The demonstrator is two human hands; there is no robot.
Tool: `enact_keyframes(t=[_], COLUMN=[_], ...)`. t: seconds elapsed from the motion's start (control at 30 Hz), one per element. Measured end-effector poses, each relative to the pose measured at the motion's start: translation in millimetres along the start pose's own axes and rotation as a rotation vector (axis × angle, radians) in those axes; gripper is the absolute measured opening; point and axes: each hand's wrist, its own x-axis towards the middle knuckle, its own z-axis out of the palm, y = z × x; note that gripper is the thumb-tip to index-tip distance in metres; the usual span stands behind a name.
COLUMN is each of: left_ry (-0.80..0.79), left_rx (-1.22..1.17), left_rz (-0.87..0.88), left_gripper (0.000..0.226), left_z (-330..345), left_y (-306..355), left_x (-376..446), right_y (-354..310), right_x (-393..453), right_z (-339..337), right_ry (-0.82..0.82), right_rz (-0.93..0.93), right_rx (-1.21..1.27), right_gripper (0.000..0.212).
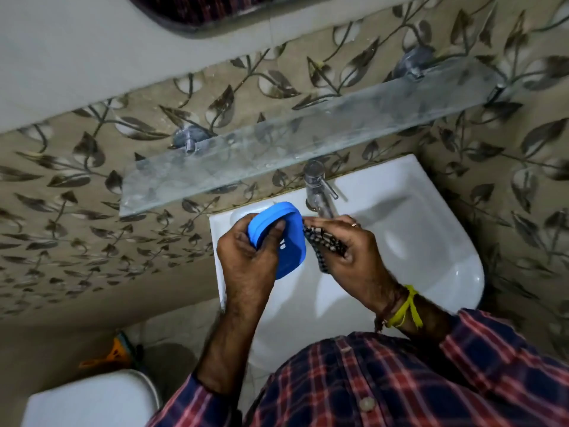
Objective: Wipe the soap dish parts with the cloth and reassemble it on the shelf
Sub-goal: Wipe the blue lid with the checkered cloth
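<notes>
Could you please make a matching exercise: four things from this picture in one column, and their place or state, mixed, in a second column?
Things:
1. soap dish
2. cloth
3. glass shelf
4. tap

Places or states:
A. fixed on the wall, nothing on it
B. held in the right hand
C. standing at the back of the white basin
D. gripped in the left hand

Pairs: 1-D, 2-B, 3-A, 4-C

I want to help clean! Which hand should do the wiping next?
The right hand, probably. It already holds the checked cloth bunched up right beside the blue soap dish. The left hand grips the dish over the sink, so it is busy keeping it steady.
</notes>
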Motion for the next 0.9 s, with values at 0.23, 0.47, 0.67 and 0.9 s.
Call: enact_keyframes(t=[0.23,0.47,0.67,0.9], left_ry=[0.004,0.068,0.069,-0.033], left_rx=[-0.07,-0.198,-0.416,-0.49], left_rz=[-0.006,-0.032,-0.029,-0.117], left_gripper=[0.029,0.029,0.024,0.014], left_z=[9,9,9,2], left_y=[-2,-1,7,0], left_x=[-7,-13,-8,-13], right_y=[-11,-5,-14,-18], right_x=[22,2,4,8], right_z=[-3,0,1,-6], right_ry=[0.002,0.058,0.102,0.15], right_rz=[-0.284,-0.083,-0.052,-0.09], right_rx=[-0.064,0.011,0.056,-0.155], right_gripper=[0.047,0.046,0.045,0.038])
